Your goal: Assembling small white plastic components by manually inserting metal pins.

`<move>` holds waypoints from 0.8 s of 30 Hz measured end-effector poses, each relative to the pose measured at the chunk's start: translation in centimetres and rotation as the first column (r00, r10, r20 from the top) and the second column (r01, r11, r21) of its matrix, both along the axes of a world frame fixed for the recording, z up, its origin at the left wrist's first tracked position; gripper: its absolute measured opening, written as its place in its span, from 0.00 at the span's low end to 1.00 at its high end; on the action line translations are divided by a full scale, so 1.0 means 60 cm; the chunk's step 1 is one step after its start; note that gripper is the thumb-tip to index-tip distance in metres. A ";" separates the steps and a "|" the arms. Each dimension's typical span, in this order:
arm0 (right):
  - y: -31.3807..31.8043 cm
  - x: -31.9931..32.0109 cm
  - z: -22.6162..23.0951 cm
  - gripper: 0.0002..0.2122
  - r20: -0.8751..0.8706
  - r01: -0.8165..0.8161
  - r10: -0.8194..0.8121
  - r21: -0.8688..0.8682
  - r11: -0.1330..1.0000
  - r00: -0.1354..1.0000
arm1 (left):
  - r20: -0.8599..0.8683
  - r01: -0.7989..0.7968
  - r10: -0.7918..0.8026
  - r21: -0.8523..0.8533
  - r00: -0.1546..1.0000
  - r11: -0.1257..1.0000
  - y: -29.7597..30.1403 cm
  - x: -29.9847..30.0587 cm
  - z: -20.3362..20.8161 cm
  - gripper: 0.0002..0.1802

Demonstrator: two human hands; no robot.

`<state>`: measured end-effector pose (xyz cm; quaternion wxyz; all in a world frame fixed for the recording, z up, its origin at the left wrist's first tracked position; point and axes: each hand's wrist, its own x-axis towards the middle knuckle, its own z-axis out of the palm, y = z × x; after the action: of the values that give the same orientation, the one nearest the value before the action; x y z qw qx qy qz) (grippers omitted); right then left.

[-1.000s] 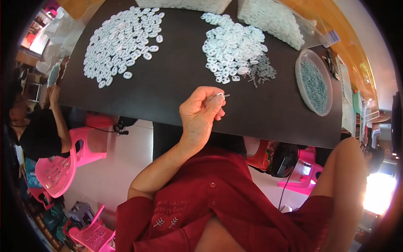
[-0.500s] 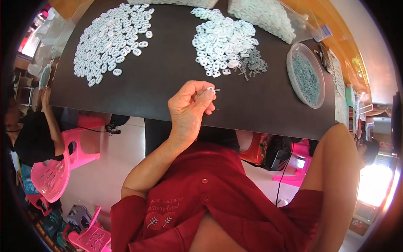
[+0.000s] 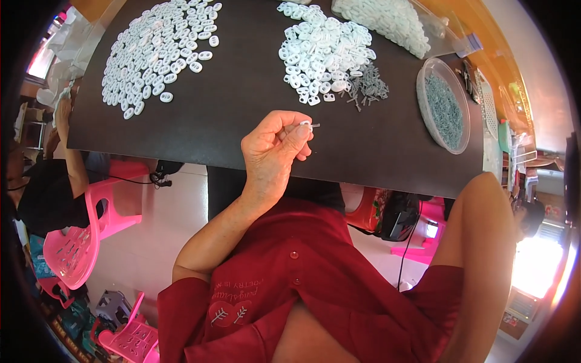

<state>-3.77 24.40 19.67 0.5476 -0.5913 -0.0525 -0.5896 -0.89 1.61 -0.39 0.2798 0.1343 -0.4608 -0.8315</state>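
Above the near part of the table, my left hand (image 3: 275, 145) pinches a small white plastic piece (image 3: 307, 123) between thumb and fingers. A short, thin grey pin (image 3: 316, 125), ribbed like a screw or spring, sticks out of it to the right. Just beyond the hand lies a heap of white plastic pieces (image 3: 324, 51), with a small pile of grey pins (image 3: 368, 85) against its right side. Oval white pieces with holes (image 3: 154, 57) are spread out at the far left. My right arm is bent, its elbow by the table's right edge; the right hand is out of view.
On the right of the dark table (image 3: 242, 103) stands a round clear dish (image 3: 455, 147) of thin grey parts. A clear bag (image 3: 387, 27) of white pieces lies at the back. Another person's arm (image 3: 74, 154) is at the left, near a pink chair (image 3: 78, 254).
The view has shifted slightly, so the heaps sit a little higher in the picture. My left hand keeps the same pinch on the white piece, and the pin still points right.
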 end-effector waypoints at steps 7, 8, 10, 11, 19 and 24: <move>0.002 -0.003 0.000 0.07 -0.029 -0.025 0.024 -0.038 0.999 0.999 | -0.006 0.007 -0.007 0.009 1.000 1.000 -0.001 0.002 -0.003 0.08; 0.003 -0.002 -0.001 0.07 -0.032 -0.029 0.027 -0.041 0.999 0.999 | -0.009 0.004 -0.004 0.004 1.000 1.000 -0.002 0.002 -0.003 0.08; 0.002 -0.002 -0.002 0.08 -0.038 -0.037 0.035 -0.046 0.998 0.999 | 0.000 -0.004 0.004 0.012 1.000 1.000 -0.002 0.001 0.000 0.08; 0.002 -0.003 -0.003 0.08 -0.041 -0.041 0.039 -0.048 0.998 0.998 | 0.008 -0.013 0.013 0.016 1.000 1.000 -0.002 0.001 0.000 0.08; 0.007 0.000 -0.011 0.08 -0.074 -0.087 0.080 -0.098 0.991 0.994 | -0.003 -0.005 0.005 0.021 1.000 1.000 -0.002 0.003 0.000 0.08; 0.011 -0.001 -0.013 0.09 -0.100 -0.113 0.100 -0.127 0.986 0.990 | -0.009 -0.012 0.012 0.025 1.000 1.000 -0.002 0.003 -0.002 0.08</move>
<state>-3.84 25.06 18.89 0.5399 -0.6494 -0.0974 -0.5266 -0.71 1.48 -0.50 0.2851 0.1367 -0.4483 -0.8361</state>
